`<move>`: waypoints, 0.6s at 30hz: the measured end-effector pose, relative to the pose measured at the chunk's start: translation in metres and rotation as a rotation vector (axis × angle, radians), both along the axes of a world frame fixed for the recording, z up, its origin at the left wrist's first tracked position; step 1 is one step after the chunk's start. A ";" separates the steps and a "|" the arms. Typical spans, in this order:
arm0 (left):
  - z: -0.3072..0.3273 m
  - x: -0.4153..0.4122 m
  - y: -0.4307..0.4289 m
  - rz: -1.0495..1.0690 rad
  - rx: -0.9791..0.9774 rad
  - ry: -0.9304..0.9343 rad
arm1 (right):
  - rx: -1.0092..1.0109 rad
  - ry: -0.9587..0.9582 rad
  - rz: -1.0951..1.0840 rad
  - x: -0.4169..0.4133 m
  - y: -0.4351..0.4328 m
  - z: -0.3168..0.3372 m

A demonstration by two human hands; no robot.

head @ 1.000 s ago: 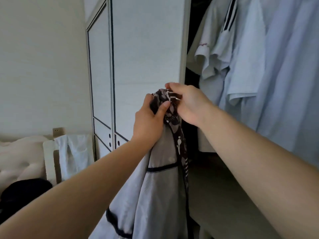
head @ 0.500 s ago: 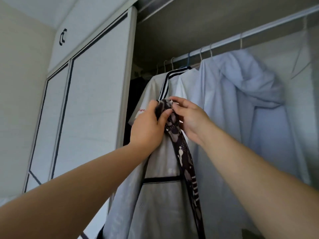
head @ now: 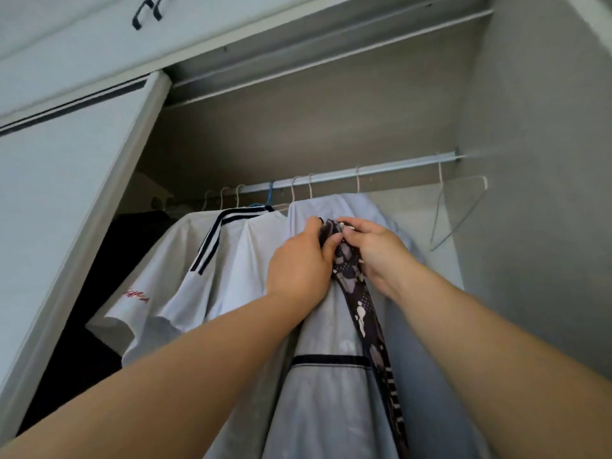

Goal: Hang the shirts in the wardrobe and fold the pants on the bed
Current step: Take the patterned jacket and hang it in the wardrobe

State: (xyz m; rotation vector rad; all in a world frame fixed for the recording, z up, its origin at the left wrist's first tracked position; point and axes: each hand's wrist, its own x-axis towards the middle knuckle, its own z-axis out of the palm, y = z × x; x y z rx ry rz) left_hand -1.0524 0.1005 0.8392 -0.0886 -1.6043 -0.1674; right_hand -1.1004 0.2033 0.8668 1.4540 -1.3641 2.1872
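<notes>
Only the head cam here, so one view, looking up into the open wardrobe.

Both hands are up at the collar of the shirt being hung, a pale one with a dark patterned neck band trailing down toward 6 o'clock. The left hand is curled round the bunched collar from the 9 o'clock side. The right hand pinches the top of it from 3 o'clock. Something pale pokes out between the right fingers, maybe a hanger hook, but it's too small for me to call.

The shirt itself hangs from that grip, in front of the clothes on the rail, which runs across at 12 o'clock above the hands. It isn't on the rail yet.

Done so far, going by what's up there: a white shirt with dark shoulder stripes out at 9 o'clock, a pale blue shirt right behind the hands, and something dark further toward 9, by the sliding door. An empty wire hanger sits at 2 o'clock from the hands, near the right wall, with open rail beside it.

So I'd say we're mid-hang on this shirt. What's left is getting it onto the rail. The pants-folding half I can't judge at all, since the bed and pants aren't in shot.
</notes>
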 end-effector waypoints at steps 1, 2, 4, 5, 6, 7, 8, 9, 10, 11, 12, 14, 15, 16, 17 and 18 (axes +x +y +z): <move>0.007 -0.009 0.004 -0.005 -0.011 0.008 | -0.010 0.001 -0.030 -0.005 0.004 0.006; 0.012 -0.018 0.006 -0.013 -0.016 0.017 | -0.012 0.007 -0.067 -0.011 0.007 0.010; 0.023 -0.036 0.010 -0.046 -0.030 0.039 | 0.006 0.035 -0.173 -0.023 0.013 0.020; 0.028 -0.045 0.011 -0.067 -0.039 0.047 | 0.022 0.051 -0.230 -0.029 0.017 0.025; 0.032 -0.053 0.013 -0.088 -0.047 0.054 | 0.035 0.064 -0.276 -0.034 0.020 0.030; 0.037 -0.060 0.014 -0.101 -0.061 0.063 | 0.049 0.076 -0.314 -0.039 0.024 0.035; 0.043 -0.067 0.015 -0.105 -0.078 0.077 | 0.061 0.088 -0.344 -0.042 0.028 0.040; 0.049 -0.073 0.016 -0.100 -0.088 0.094 | 0.069 0.105 -0.370 -0.046 0.032 0.044; 0.056 -0.079 0.017 -0.097 -0.088 0.114 | 0.073 0.131 -0.397 -0.051 0.035 0.050; 0.064 -0.084 0.018 -0.101 -0.082 0.130 | 0.083 0.165 -0.436 -0.055 0.037 0.056; 0.071 -0.091 0.020 -0.111 -0.079 0.144 | 0.093 0.200 -0.484 -0.059 0.040 0.062; 0.085 -0.106 0.026 -0.119 -0.082 0.159 | 0.102 0.260 -0.601 -0.069 0.045 0.076; 0.091 -0.113 0.028 -0.116 -0.087 0.163 | 0.112 0.287 -0.672 -0.072 0.048 0.083; 0.098 -0.121 0.031 -0.111 -0.095 0.168 | 0.138 0.333 -0.759 -0.076 0.052 0.090; 0.105 -0.128 0.032 -0.100 -0.104 0.168 | 0.202 0.411 -0.890 -0.079 0.056 0.096; 0.111 -0.133 0.034 -0.082 -0.117 0.165 | 0.310 0.513 -1.081 -0.082 0.062 0.102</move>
